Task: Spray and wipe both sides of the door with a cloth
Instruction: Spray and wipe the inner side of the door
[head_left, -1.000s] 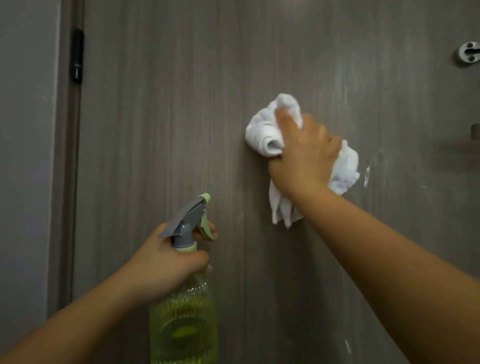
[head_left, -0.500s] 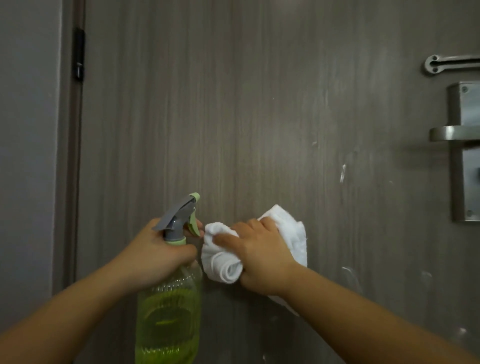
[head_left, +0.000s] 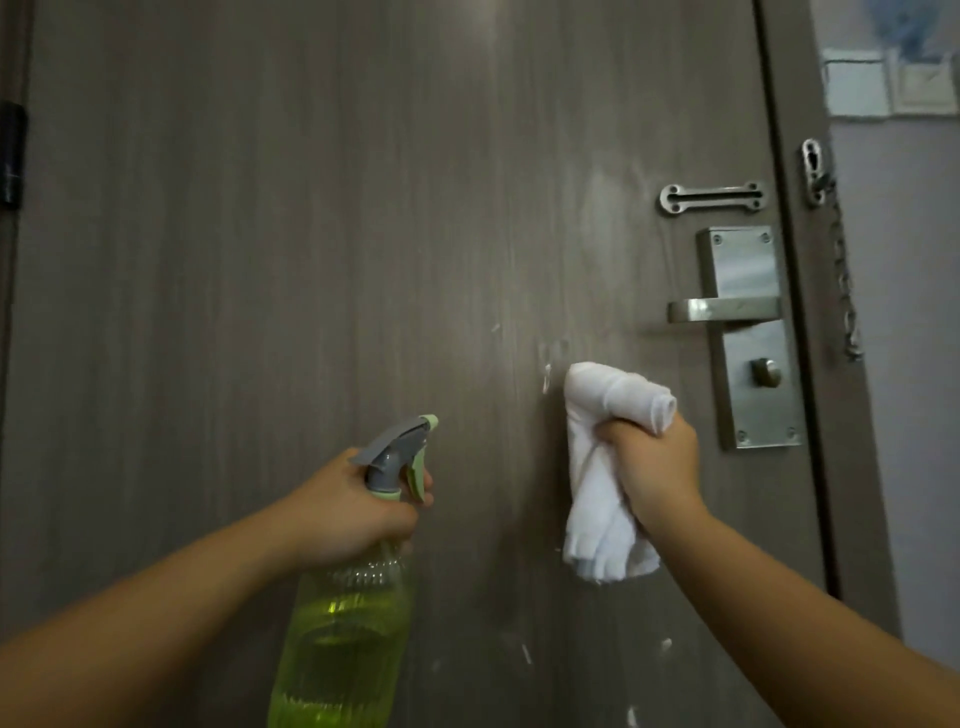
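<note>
Our right hand (head_left: 657, 478) grips the bunched cloth (head_left: 602, 499) against the door (head_left: 311, 234) just left of the handle (head_left: 724, 310), while our left hand (head_left: 353, 512) grips the bottle (head_left: 340, 644) neck.

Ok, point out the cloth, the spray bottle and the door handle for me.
cloth (head_left: 597, 499), head view, on the hanging folds left of the hand.
spray bottle (head_left: 340, 639), head view, on the yellow-green body.
door handle (head_left: 724, 309), head view, on the middle of the lever.
</note>
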